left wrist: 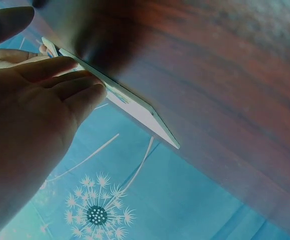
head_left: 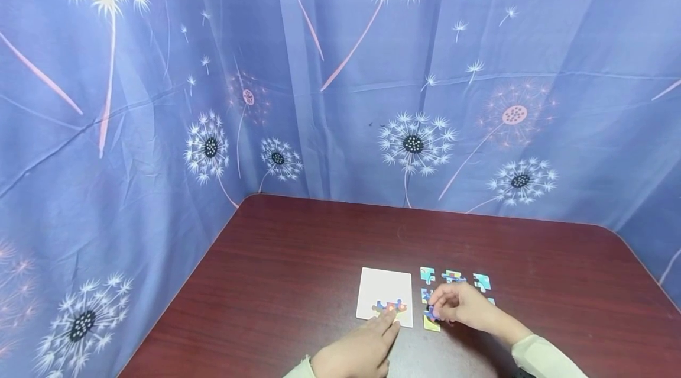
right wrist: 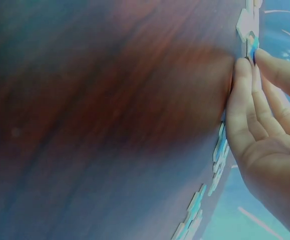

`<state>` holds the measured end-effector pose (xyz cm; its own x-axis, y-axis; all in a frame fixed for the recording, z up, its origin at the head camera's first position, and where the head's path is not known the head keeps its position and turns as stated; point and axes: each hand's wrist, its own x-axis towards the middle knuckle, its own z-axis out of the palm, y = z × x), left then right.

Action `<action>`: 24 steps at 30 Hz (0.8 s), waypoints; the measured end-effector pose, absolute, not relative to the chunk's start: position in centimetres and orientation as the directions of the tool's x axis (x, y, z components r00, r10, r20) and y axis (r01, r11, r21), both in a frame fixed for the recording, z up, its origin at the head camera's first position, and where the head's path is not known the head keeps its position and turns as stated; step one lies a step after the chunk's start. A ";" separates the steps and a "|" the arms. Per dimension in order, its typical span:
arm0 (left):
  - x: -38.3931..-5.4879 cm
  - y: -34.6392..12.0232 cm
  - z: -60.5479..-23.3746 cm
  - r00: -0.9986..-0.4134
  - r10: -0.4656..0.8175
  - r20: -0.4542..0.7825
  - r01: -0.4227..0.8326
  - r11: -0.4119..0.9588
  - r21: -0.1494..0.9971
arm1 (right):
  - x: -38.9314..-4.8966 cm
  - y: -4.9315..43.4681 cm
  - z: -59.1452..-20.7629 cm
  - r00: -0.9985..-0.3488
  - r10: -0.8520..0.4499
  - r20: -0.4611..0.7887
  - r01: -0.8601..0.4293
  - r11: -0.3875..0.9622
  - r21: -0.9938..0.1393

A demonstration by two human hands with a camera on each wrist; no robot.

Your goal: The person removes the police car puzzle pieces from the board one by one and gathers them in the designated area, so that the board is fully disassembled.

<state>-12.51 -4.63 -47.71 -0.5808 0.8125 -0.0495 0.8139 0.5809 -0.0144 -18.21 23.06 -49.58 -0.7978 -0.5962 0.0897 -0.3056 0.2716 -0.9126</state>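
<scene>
A square white puzzle board (head_left: pixel 379 284) lies on the dark red table, with colourful joined jigsaw pieces (head_left: pixel 395 306) along its near edge. My left hand (head_left: pixel 363 347) rests its extended fingers on these pieces, and in the left wrist view the fingertips (left wrist: pixel 95 94) meet the board's edge. To the right of the board, my right hand (head_left: pixel 464 308) pinches a small blue-and-red jigsaw piece (head_left: pixel 431 311) between thumb and fingers. In the right wrist view that piece (right wrist: pixel 254 49) shows edge-on at the fingertips. Just below it in the head view is a yellow patch of jigsaw (head_left: pixel 431 325).
Loose jigsaw pieces lie right of the board: one at the back (head_left: pixel 427 274), a yellow-and-blue one (head_left: pixel 453 276), a light-blue corner (head_left: pixel 482 281), and others partly behind my right hand. A blue dandelion-print curtain (head_left: pixel 340 147) hangs along the table's back and left edges.
</scene>
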 end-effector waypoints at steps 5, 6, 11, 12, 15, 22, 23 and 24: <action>-12.6 -4.6 -48.0 -0.583 0.811 -0.050 0.812 0.583 -0.013 | -18.0 22.8 -49.4 -0.816 -0.573 0.077 -0.308 0.319 -0.896; -12.6 -4.6 -48.0 -0.582 0.812 -0.046 0.813 0.582 -0.017 | -18.0 22.7 -49.4 -0.818 -0.570 0.076 -0.309 0.325 -0.894; -12.5 -4.6 -47.9 -0.584 0.811 -0.040 0.812 0.584 -0.020 | -18.1 22.5 -49.4 -0.825 -0.559 0.080 -0.317 0.342 -0.885; -12.5 -4.6 -47.8 -0.587 0.809 -0.042 0.810 0.587 -0.016 | -18.1 22.5 -49.4 -0.826 -0.558 0.081 -0.319 0.344 -0.883; -12.5 -4.6 -47.7 -0.591 0.805 -0.049 0.806 0.591 -0.012 | -18.2 22.4 -49.5 -0.828 -0.555 0.080 -0.323 0.356 -0.877; -12.4 -4.6 -47.7 -0.596 0.801 -0.066 0.802 0.597 -0.002 | -18.2 22.3 -49.3 -0.836 -0.548 0.042 -0.310 0.409 -0.858; -12.5 -4.6 -47.7 -0.596 0.800 -0.068 0.802 0.597 0.000 | -18.2 22.2 -49.3 -0.836 -0.547 0.039 -0.309 0.411 -0.858; -12.4 -4.6 -47.7 -0.596 0.800 -0.070 0.802 0.597 0.001 | -18.2 22.2 -49.2 -0.837 -0.546 0.033 -0.304 0.414 -0.858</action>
